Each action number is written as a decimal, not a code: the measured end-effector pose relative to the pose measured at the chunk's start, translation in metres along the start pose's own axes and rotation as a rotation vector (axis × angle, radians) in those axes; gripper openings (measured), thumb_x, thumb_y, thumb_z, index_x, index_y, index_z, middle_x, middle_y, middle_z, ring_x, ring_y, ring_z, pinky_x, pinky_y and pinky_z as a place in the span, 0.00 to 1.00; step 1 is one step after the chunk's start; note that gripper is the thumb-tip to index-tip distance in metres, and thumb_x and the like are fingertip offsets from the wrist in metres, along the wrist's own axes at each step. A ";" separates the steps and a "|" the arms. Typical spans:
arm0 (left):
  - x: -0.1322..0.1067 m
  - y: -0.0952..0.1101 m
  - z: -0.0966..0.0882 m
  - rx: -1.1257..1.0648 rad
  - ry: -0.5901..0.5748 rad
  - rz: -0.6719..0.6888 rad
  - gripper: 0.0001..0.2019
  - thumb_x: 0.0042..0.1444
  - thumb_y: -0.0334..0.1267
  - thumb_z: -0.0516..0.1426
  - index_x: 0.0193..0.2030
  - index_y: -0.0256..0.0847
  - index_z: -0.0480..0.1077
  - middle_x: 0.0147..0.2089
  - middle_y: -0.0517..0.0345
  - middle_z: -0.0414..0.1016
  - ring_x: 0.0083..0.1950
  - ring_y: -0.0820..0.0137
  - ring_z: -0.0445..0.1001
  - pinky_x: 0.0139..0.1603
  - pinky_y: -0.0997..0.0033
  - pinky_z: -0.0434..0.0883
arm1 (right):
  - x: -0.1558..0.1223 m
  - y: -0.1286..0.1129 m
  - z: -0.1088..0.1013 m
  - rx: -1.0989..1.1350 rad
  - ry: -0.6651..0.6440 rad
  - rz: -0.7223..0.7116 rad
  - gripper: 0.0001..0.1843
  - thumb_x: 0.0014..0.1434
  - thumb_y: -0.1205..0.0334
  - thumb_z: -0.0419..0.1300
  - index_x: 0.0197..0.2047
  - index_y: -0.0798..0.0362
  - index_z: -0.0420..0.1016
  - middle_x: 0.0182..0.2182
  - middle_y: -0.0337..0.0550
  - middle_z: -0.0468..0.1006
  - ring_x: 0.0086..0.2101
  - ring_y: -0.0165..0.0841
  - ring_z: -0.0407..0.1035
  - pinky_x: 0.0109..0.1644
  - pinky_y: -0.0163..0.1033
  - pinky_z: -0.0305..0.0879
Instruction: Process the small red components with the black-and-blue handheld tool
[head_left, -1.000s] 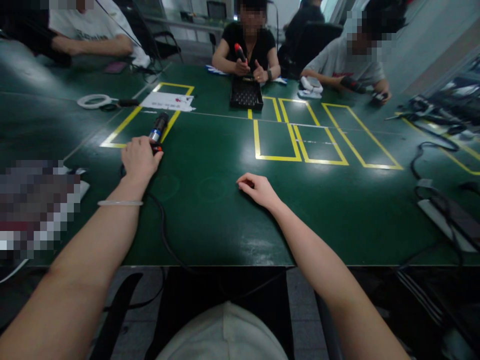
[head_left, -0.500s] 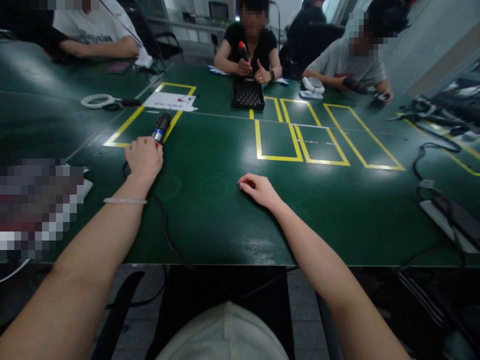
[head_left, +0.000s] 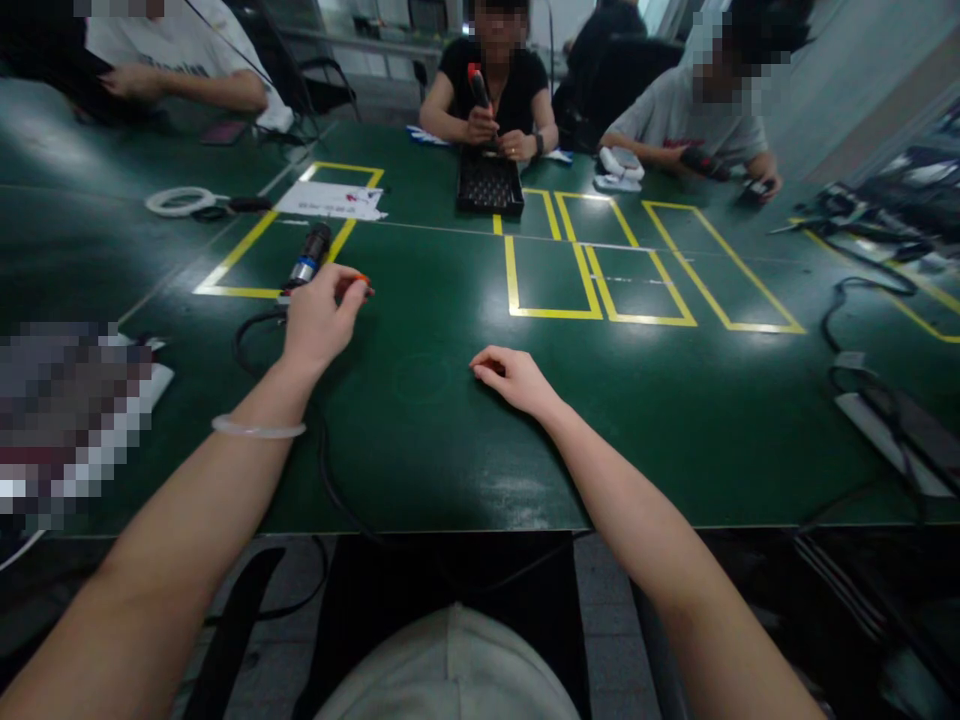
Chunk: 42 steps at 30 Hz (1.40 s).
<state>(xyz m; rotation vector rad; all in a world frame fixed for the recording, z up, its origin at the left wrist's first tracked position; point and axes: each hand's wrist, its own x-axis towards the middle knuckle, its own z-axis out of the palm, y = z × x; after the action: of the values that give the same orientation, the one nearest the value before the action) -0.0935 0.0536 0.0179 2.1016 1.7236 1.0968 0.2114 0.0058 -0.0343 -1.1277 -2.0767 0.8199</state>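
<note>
From here I see the person's left hand [head_left: 321, 318] pinching a small orange-red piece [head_left: 363, 280] between thumb and fingers. Just beyond its knuckles, a black cylindrical tool with a blue band and metallic collar [head_left: 307, 258] lies across the near right corner of a yellow taped rectangle [head_left: 240, 292]; whether they touch I can't tell. The right hand [head_left: 517, 376] rests loosely curled on the glossy green tabletop [head_left: 450, 460], well apart from both; its inside is hidden.

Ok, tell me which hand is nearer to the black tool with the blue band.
Left. The left hand is at the near end of the black tool; whether they touch is unclear. The right hand is farther off, to the right and closer to the wearer.
</note>
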 end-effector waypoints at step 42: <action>-0.050 0.061 0.065 -0.457 -0.766 0.123 0.31 0.63 0.40 0.55 0.72 0.36 0.56 0.47 0.50 0.74 0.45 0.66 0.73 0.47 0.66 0.68 | -0.003 -0.002 0.003 0.173 -0.044 -0.086 0.08 0.57 0.63 0.60 0.42 0.52 0.70 0.33 0.37 0.76 0.30 0.28 0.69 0.39 0.36 0.66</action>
<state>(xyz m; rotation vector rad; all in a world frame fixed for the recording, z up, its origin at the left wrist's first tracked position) -0.0068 0.0091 -0.0129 1.9594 0.8990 0.5111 0.2094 0.0012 -0.0350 -0.9287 -2.0311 0.9698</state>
